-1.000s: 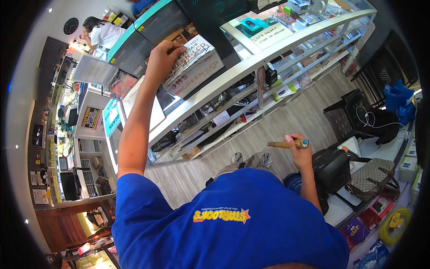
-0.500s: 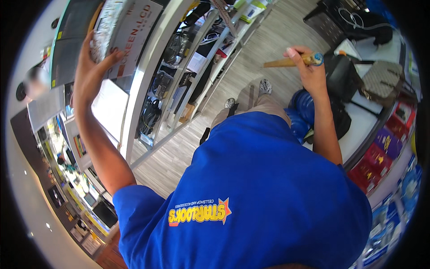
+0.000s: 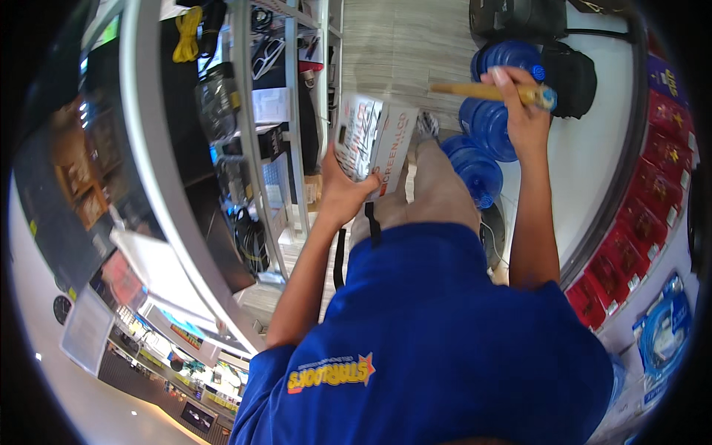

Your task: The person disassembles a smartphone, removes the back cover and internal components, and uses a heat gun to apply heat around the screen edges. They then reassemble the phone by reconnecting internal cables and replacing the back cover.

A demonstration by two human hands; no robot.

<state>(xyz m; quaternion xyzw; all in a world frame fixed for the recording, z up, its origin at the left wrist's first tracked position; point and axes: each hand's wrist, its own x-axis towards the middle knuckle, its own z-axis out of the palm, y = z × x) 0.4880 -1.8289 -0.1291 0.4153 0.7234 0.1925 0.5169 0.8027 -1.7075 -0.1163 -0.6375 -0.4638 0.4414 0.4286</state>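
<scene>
My left hand [image 3: 345, 194] is closed on a white and grey cardboard box [image 3: 391, 144] with red and dark lettering. The box is tilted, in front of my legs, with my thumb across its near end and the other fingers along its left side. To the right, my right hand [image 3: 523, 119] is wrapped round a tan wooden stick [image 3: 475, 91], whose thick end is blue and white. The stick points left and is apart from the box. Its exact kind does not show.
A white-framed shelf rack [image 3: 152, 141] with cables and packs stands at the left. Large blue water bottles [image 3: 486, 126] sit on the floor at my right, beside a black bag [image 3: 569, 80]. Red packets [image 3: 627, 245] line the far right edge.
The box has left the upper shelf at the left in my left hand and is now before my legs. My body has turned. My right hand keeps the stick.
</scene>
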